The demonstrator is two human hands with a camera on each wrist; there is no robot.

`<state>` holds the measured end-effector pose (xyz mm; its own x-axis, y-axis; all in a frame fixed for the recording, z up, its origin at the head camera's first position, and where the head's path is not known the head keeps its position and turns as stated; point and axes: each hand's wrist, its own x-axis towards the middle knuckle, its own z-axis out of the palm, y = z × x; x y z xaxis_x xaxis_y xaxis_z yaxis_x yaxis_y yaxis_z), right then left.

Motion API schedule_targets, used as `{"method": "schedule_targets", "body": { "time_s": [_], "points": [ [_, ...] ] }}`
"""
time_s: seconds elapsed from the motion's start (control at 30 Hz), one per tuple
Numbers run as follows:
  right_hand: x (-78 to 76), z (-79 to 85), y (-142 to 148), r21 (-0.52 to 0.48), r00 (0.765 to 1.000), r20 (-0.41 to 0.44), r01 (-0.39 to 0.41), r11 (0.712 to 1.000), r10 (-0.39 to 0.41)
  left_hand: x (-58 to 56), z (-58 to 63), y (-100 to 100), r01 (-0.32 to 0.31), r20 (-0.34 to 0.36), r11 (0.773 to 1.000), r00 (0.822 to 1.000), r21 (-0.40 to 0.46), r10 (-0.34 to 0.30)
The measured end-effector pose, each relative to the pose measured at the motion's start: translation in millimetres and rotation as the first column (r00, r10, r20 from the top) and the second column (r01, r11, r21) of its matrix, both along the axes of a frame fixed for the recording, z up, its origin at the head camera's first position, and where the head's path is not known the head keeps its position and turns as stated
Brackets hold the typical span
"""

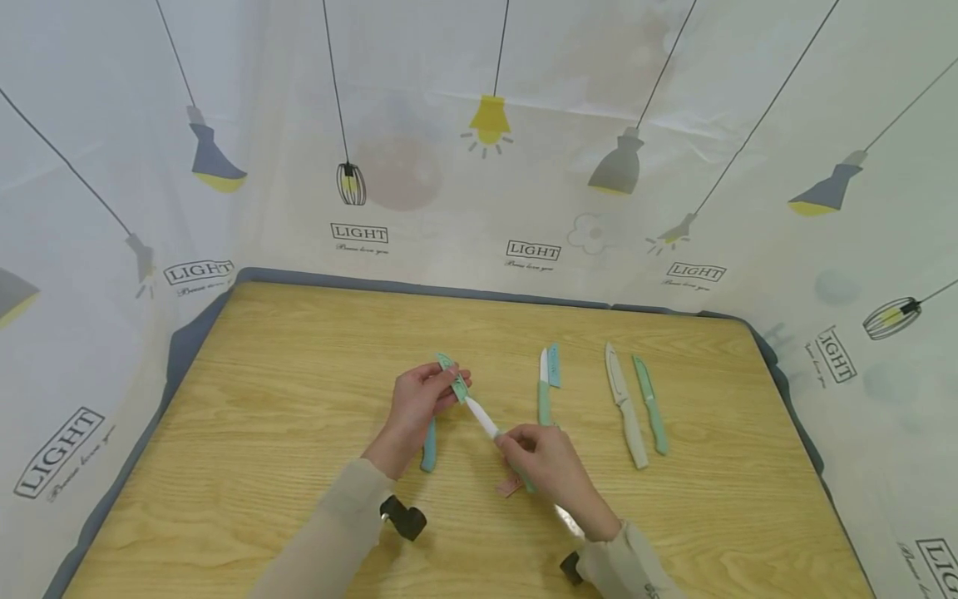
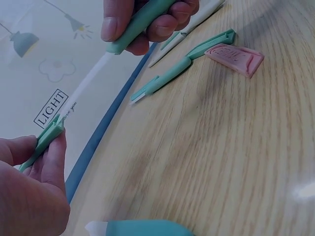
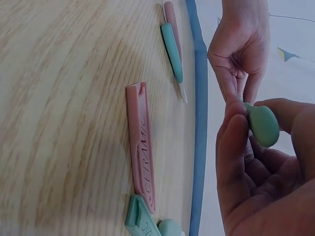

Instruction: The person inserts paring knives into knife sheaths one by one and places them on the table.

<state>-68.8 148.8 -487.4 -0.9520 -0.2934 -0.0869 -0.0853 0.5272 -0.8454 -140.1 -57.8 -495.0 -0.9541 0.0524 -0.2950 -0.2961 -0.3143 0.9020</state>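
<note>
Pinched between the thumb and fingers of my left hand (image 1: 419,403) is a light green blade sheath (image 2: 48,138). My right hand (image 1: 550,462) grips the green handle (image 2: 142,24) of a knife with a white blade (image 1: 482,417). In the left wrist view the blade slants down to the sheath's mouth; how far the tip reaches in cannot be told. The handle's rounded end (image 3: 265,126) faces the right wrist camera. Below my left hand lies a blue-handled knife (image 1: 429,449), partly hidden. Near my right hand lies a pink sheath (image 1: 511,486) marked CERAMIC.
Right of the hands lie a green-handled knife (image 1: 544,403) with a bare white blade, a blue sheath (image 1: 554,366), a cream knife (image 1: 627,408) and a green knife (image 1: 651,408). A printed cloth (image 1: 449,216) surrounds the wooden table (image 1: 299,358) at back and sides.
</note>
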Motion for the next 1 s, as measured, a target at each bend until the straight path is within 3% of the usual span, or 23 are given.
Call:
{"method": "schedule_targets", "body": {
  "time_s": [0.37, 0.6, 0.77, 1.0],
  "points": [
    [0.7, 0.9, -1, -0.028, 0.998, 0.059, 0.007, 1.000, -0.005, 0.2, 0.3, 1, 0.022, 0.000, 1.000, 1.000, -0.013, -0.022],
    [2.2, 0.0, -2, -0.140, 0.988, 0.155, 0.007, 0.990, 0.015, 0.8, -0.5, 2, 0.063, -0.013, 0.998, 0.998, -0.020, -0.063],
    [5.7, 9.3, -5, -0.198, 0.980, 0.197, 0.003, 0.980, 0.037, 1.0, -0.6, 3, 0.077, -0.008, 0.997, 0.997, -0.011, -0.077],
    [4.5, -2.0, -4, -0.192, 0.978, 0.208, 0.019, 0.981, 0.021, 1.5, -0.1, 4, 0.083, 0.002, 0.997, 0.997, 0.001, -0.083]
  ]
}}
